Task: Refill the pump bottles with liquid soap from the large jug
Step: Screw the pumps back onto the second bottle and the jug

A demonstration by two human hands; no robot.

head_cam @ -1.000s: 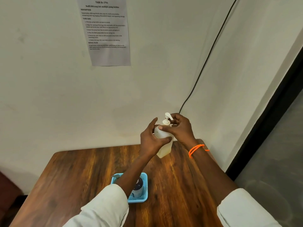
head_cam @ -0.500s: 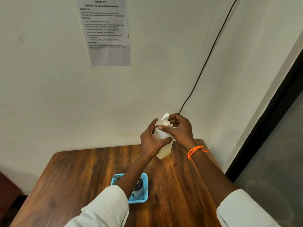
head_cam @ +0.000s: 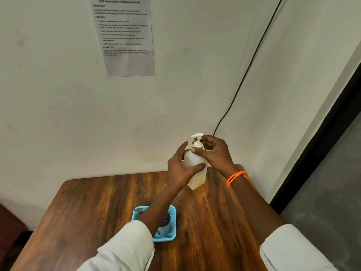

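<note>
Left hand (head_cam: 180,169) grips pump bottle (head_cam: 195,169) body above worktop (head_cam: 97,202); right hand (head_cam: 214,153) pinches its pump top (head_cam: 197,140), blue basket (head_cam: 172,222) nearer w/ 2nd bottle

Single head-worn view, forward and down over the brown wooden table (head_cam: 97,208), pale wall toward 12 o'clock.

Printed sheet (head_cam: 127,36) and black cable (head_cam: 252,61) on wall (head_cam: 58,104)
</note>
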